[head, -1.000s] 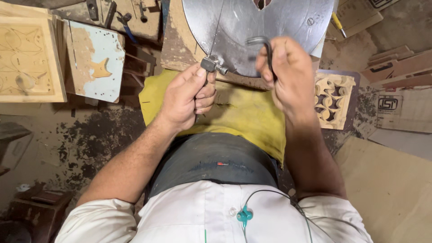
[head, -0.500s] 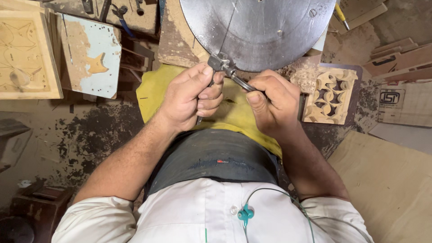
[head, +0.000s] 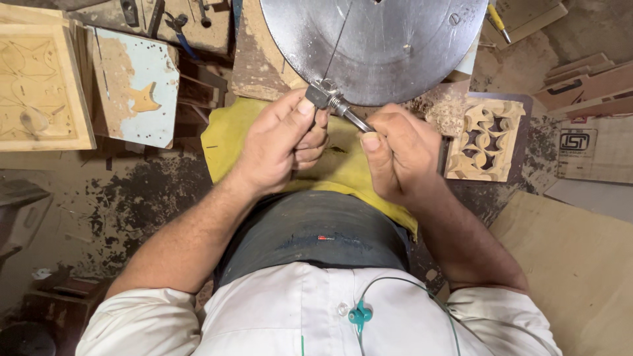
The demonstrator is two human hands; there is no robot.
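Observation:
A round grey metal saw table point(head: 395, 46) lies ahead of me, with a thin blade wire point(head: 339, 39) running across it down to a small metal clamp point(head: 321, 93) at its near rim. My left hand point(head: 280, 142) pinches that clamp between thumb and fingers. My right hand point(head: 399, 155) is closed around a slim metal tool point(head: 353, 117) whose tip meets the clamp. A yellow cloth point(head: 227, 142) lies under both hands.
A carved wooden fretwork block point(head: 484, 142) sits right of my right hand. A wooden panel with drawn patterns point(head: 39, 86) and a pale blue board point(head: 138, 86) lie at the left. Plywood sheets point(head: 580, 264) lean at the right. Hand tools point(head: 175, 23) rest at the top left.
My right hand came down from the saw table's rim to the tool at the clamp and closed on it. My left hand stayed on the clamp.

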